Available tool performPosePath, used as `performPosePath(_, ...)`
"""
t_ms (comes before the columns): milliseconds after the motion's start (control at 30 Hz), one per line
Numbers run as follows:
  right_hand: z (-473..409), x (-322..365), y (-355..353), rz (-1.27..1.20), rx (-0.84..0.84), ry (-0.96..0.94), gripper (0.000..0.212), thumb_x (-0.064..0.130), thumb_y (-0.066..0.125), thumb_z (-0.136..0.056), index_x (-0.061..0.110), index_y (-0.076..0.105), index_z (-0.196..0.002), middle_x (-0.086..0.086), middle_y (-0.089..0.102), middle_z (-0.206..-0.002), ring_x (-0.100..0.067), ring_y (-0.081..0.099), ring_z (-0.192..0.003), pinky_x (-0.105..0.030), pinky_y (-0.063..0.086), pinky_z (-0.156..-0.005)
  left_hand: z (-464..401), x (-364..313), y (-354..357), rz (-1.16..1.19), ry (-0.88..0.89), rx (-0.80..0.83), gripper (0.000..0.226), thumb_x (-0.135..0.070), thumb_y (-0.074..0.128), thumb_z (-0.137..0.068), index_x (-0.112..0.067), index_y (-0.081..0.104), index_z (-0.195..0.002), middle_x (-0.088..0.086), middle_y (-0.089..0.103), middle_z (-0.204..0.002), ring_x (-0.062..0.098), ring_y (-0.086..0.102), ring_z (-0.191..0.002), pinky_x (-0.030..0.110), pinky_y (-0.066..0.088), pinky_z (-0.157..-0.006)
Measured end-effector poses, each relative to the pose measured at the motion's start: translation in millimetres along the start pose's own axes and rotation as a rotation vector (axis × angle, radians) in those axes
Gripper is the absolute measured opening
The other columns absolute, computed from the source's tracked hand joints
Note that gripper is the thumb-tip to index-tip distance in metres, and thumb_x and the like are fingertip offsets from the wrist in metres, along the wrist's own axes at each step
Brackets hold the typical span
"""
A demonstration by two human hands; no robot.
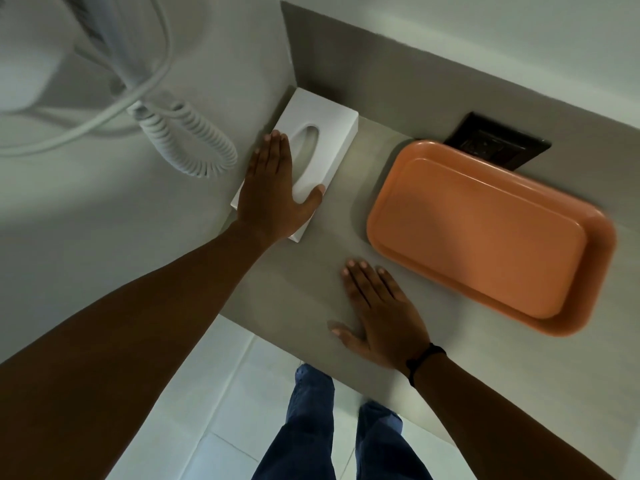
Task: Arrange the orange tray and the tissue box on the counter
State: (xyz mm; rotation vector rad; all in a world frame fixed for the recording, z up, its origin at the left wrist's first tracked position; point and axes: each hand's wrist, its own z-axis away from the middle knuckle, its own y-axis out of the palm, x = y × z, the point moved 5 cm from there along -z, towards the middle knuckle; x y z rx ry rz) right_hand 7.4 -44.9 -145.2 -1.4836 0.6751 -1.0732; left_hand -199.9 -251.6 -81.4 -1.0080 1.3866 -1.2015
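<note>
Resting flat on the white tissue box [304, 157], the left hand [277, 195] has its fingers spread, thumb on the box's near side. The box sits in the far left corner of the grey worktop [298, 289]. The right hand [377, 317] lies open on the worktop near its front edge, just beside the orange tray [485, 237], which lies against the back wall.

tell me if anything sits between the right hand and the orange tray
Nothing visible does. The right hand lies flat on the counter, with only bare surface up to the orange tray.
</note>
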Motion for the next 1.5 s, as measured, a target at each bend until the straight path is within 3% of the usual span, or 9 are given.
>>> performPosePath(67, 0, 1, -2, -0.007, -0.012, -0.004, 0.098, 0.078, 0.037, -0.101, 0.011, 0.022, -0.171, -0.009, 0.025, -0.179, -0.024, 0.021, -0.169, -0.042, 0.009, -0.139, -1, 0, -1, 0.008, 0.0, 0.002, 0.112, -0.074, 0.045, -0.095, 0.003, 0.009, -0.168, 0.02, 0.011, -0.178, 0.033, 0.009, -0.166, 0.046, 0.011, -0.136)
performPosePath(167, -2, 4, -13, -0.069, -0.028, -0.028, 0.091, 0.071, 0.043, -0.102, 0.007, 0.034, -0.167, -0.013, 0.034, -0.175, -0.028, 0.031, -0.165, -0.047, 0.027, -0.136, 1, -2, -7, 0.026, -0.012, 0.0, 0.111, -0.075, 0.044, -0.096, 0.002, 0.011, -0.168, 0.02, 0.014, -0.177, 0.033, 0.011, -0.166, 0.046, 0.011, -0.136)
performPosePath(267, -19, 16, -38, -0.52, -0.107, 0.041, 0.072, 0.055, 0.054, -0.104, 0.011, 0.045, -0.16, -0.009, 0.048, -0.162, -0.025, 0.049, -0.15, -0.039, 0.045, -0.124, 20, 2, -15, 0.06, -0.045, -0.049, 0.103, -0.074, 0.039, -0.099, 0.0, 0.018, -0.168, 0.019, 0.02, -0.176, 0.032, 0.015, -0.166, 0.045, 0.013, -0.136)
performPosePath(400, -100, 12, -77, -0.961, -0.34, 0.533, 0.052, 0.036, 0.062, -0.106, 0.011, 0.055, -0.151, -0.008, 0.059, -0.139, -0.018, 0.064, -0.119, -0.029, 0.056, -0.104, 78, 7, -11, 0.074, -0.083, -0.136, 0.091, -0.064, 0.044, -0.105, 0.004, 0.031, -0.164, 0.023, 0.032, -0.171, 0.036, 0.027, -0.162, 0.05, 0.024, -0.133)
performPosePath(467, -141, 3, -82, -1.208, -0.296, 0.805, 0.054, 0.03, 0.066, -0.104, 0.008, 0.054, -0.152, -0.015, 0.065, -0.137, -0.027, 0.067, -0.122, -0.038, 0.058, -0.107, 96, 7, -2, 0.067, -0.1, -0.102, 0.092, -0.062, 0.049, -0.104, 0.007, 0.03, -0.163, 0.026, 0.032, -0.17, 0.038, 0.027, -0.161, 0.052, 0.026, -0.133)
performPosePath(533, -168, 1, -80, -1.332, -0.197, 0.864, 0.056, 0.029, 0.071, -0.102, 0.007, 0.054, -0.151, -0.02, 0.069, -0.131, -0.033, 0.068, -0.125, -0.042, 0.058, -0.108, 101, 8, 6, 0.058, -0.11, -0.084, 0.094, -0.059, 0.056, -0.103, 0.006, 0.028, -0.164, 0.025, 0.03, -0.171, 0.038, 0.025, -0.162, 0.051, 0.022, -0.133)
performPosePath(1000, -207, -1, -78, -1.355, -0.162, 0.878, 0.07, 0.017, 0.075, -0.099, 0.01, 0.044, -0.162, -0.023, 0.068, -0.134, -0.036, 0.067, -0.126, -0.05, 0.054, -0.115, 76, 18, 9, 0.136, -0.114, -0.12, 0.093, -0.058, 0.053, -0.103, 0.003, 0.021, -0.166, 0.022, 0.024, -0.174, 0.024, 0.009, -0.162, 0.042, 0.011, -0.133)
performPosePath(1300, -216, -6, -78, -1.362, -0.173, 0.882, 0.072, 0.016, 0.076, -0.099, 0.008, 0.043, -0.163, -0.013, 0.062, -0.116, -0.038, 0.067, -0.125, -0.048, 0.053, -0.117, 65, 20, 8, 0.186, -0.075, -0.163, 0.093, -0.058, 0.051, -0.101, 0.008, 0.028, -0.162, 0.027, 0.03, -0.17, 0.031, 0.016, -0.161, 0.052, 0.019, -0.132)
performPosePath(1500, -211, -6, -83, -1.336, -0.167, 0.84, 0.065, 0.024, 0.073, -0.101, 0.011, 0.048, -0.16, -0.021, 0.071, -0.131, -0.035, 0.068, -0.127, -0.05, 0.053, -0.116, 64, 20, 4, 0.203, -0.05, -0.121, 0.098, -0.066, 0.047, -0.101, 0.007, 0.028, -0.163, 0.027, 0.028, -0.171, 0.036, 0.017, -0.163, 0.057, 0.024, -0.131)
